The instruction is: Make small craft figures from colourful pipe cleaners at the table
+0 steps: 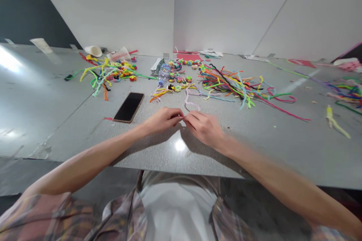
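Note:
Close together above the table, my left hand point(166, 117) and my right hand point(204, 126) meet at the fingertips, both pinched closed. Whatever sits between the fingers is too small to make out; a hint of red shows there. Just beyond the hands a pale pink pipe cleaner point(187, 98) curves over the table, and I cannot tell whether its near end reaches my right fingers. Behind it are orange and yellow pipe cleaners point(161, 92) and several small twisted colourful pieces point(180, 79).
A phone point(129, 107) lies left of my hands. A plastic bottle point(164, 74) lies farther back. Piles of pipe cleaners point(232, 84) spread to the right, with twisted colourful shapes point(124, 69) at left. Paper cups point(93, 51) rest near the white partition point(118, 11). A yellow piece point(336, 121) lies far right.

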`<state>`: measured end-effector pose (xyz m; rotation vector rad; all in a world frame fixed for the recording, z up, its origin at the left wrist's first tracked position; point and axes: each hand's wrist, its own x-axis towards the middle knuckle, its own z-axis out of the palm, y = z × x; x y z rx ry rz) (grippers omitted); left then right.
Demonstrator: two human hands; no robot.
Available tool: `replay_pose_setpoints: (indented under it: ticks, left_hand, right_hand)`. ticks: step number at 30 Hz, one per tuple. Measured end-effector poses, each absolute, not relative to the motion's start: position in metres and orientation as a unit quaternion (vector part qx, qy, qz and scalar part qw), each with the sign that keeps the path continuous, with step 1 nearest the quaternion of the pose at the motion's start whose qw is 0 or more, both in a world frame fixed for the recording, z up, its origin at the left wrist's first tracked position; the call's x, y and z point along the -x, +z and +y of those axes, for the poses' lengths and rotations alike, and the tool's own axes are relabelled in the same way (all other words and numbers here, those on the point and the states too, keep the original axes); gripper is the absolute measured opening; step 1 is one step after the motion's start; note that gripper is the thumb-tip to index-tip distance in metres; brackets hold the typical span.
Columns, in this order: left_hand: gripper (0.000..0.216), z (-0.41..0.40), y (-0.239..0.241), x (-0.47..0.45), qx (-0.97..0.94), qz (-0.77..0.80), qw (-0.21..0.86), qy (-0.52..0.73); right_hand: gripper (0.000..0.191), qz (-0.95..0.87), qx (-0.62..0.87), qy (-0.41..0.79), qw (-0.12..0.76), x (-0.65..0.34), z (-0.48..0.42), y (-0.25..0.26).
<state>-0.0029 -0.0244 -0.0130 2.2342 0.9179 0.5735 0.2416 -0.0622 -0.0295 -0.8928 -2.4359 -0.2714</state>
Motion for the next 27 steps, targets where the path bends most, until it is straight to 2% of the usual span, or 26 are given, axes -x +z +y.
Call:
replay_pose_setpoints:
  ticks: [5, 8, 12, 15, 17, 22, 27]
  left_hand:
    - [0.028, -0.024, -0.009, 0.003, -0.785, 0.377, 0.389, 0.301]
    - [0.029, -0.025, -0.006, 0.006, -0.777, 0.353, 0.403, 0.331]
    - [0.025, -0.03, -0.006, 0.006, -0.816, 0.362, 0.309, 0.329]
    - [0.022, -0.034, -0.012, 0.005, -0.84, 0.377, 0.198, 0.336]
    - [0.022, -0.035, -0.016, 0.005, -0.848, 0.385, 0.144, 0.333]
    - [0.025, -0.038, -0.021, 0.003, -0.859, 0.386, 0.125, 0.313]
    - [0.026, -0.044, -0.013, -0.003, -0.826, 0.388, 0.233, 0.336]
  right_hand:
    - [0.024, -0.896, 0.341, -0.095, 0.267, -0.244, -0.061, -0.033]
    - [0.022, -0.881, 0.352, -0.009, 0.315, -0.241, -0.056, -0.035]
    - [0.019, -0.794, 0.392, 0.234, 0.401, -0.238, -0.05, -0.029]
    - [0.039, -0.728, 0.383, 0.406, 0.398, -0.237, -0.048, -0.024]
    - [0.05, -0.701, 0.377, 0.467, 0.386, -0.236, -0.046, -0.024]
    - [0.046, -0.668, 0.386, 0.507, 0.385, -0.23, -0.042, -0.03]
    - [0.042, -0.643, 0.369, 0.54, 0.399, -0.23, -0.044, -0.03]
